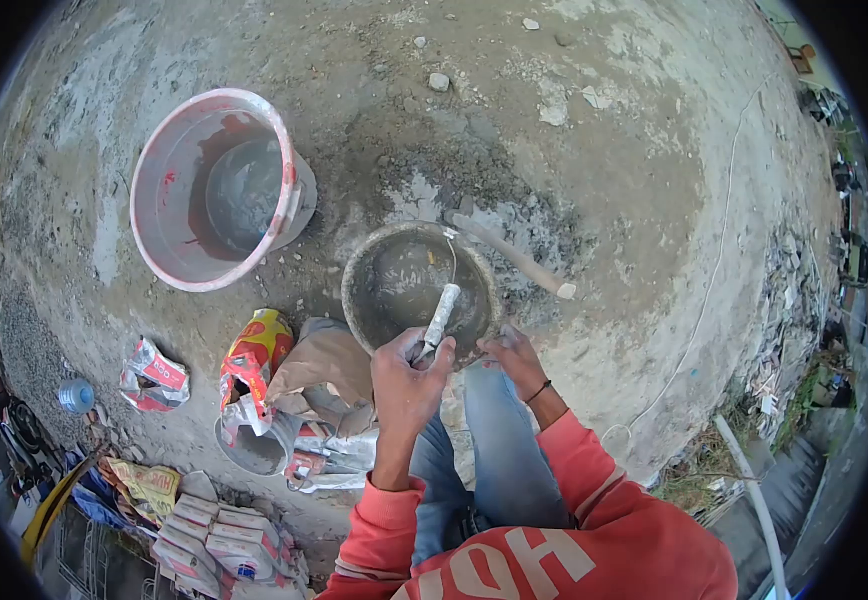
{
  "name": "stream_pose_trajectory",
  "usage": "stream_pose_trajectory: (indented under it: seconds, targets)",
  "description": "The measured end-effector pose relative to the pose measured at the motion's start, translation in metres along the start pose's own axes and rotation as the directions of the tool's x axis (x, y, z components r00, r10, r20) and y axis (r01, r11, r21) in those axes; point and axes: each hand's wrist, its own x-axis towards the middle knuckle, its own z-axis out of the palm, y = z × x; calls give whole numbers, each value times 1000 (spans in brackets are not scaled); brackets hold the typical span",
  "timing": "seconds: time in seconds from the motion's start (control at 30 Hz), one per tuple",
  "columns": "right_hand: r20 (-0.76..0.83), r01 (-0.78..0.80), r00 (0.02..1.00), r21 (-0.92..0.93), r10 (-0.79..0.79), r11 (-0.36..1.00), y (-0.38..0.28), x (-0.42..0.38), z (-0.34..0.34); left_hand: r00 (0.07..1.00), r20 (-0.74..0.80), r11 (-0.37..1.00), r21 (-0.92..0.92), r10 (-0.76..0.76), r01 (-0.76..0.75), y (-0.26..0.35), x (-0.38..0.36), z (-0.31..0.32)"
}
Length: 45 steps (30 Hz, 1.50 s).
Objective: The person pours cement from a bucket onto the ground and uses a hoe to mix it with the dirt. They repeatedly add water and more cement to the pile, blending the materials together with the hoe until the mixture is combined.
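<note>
A round basin [352, 300] with grey, wet-looking contents stands on the ground before my knees. My left hand [406, 385] is closed round a tool with a pale, cement-caked handle [441, 315], held over the basin's near side. The tool's kind cannot be made out; a thin, wire-like line runs from its handle end toward the far rim. My right hand [516, 362] has its fingers bent and closed on the basin's near right rim. A wooden handle [519, 260] lies against the far right side of the basin, its other end hidden.
A large bucket [222, 98] with greyish liquid stands at the far left. Torn bags [329, 370], a smaller bucket [254, 450] and stacked packets [219, 545] lie to my left. Stones [439, 81] dot the ground, and a thin cord [719, 265] runs along the right.
</note>
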Motion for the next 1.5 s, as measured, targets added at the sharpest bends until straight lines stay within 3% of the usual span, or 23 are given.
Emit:
stream_pose_trajectory:
  seconds: [0.03,0.1,0.2,0.37,0.5,0.57,0.6,0.73,0.83,0.93,1.0,1.1,1.3,1.5]
  targets:
    - [-2,-21,1000,10,21,1000,29,9,-38,1000,7,1000,11,-19,19,-23,6,43]
    - [-85,-118,988,125,129,985,70,17,-82,994,77,962,268,-71,48,-56,13,98]
    - [-133,-151,972,289,196,945,130,43,-143,998,67,969,249,-19,2,-115,31,177]
    - [-158,-197,951,346,264,917,182,85,-212,998,53,939,345,-14,-5,-163,66,285]
    - [-210,-170,939,402,272,900,208,112,-237,990,139,918,387,36,-88,-189,93,338]
    - [-220,-162,937,412,270,897,214,125,-242,987,138,927,353,80,-124,-199,100,354]
    - [-235,-143,936,425,261,894,218,132,-246,984,176,908,410,9,-82,-202,104,359]
    - [-276,-129,928,390,249,912,226,156,-261,970,242,886,445,24,-133,-228,111,384]
    - [-260,-112,938,394,228,912,214,166,-266,961,248,832,502,123,-236,-234,114,395]
    - [-250,-60,953,405,174,912,204,178,-262,958,148,807,516,246,-286,-232,120,398]
    - [-270,-37,949,417,162,908,196,180,-256,949,110,701,650,297,-294,-232,123,397]
    - [-321,6,936,434,148,901,190,179,-250,938,103,774,539,331,-333,-239,128,398]
    - [-310,-13,936,443,167,896,199,178,-253,970,176,747,620,167,-241,-235,127,401]
    - [-303,15,944,428,129,904,199,179,-261,960,119,776,568,254,-276,-239,122,409]
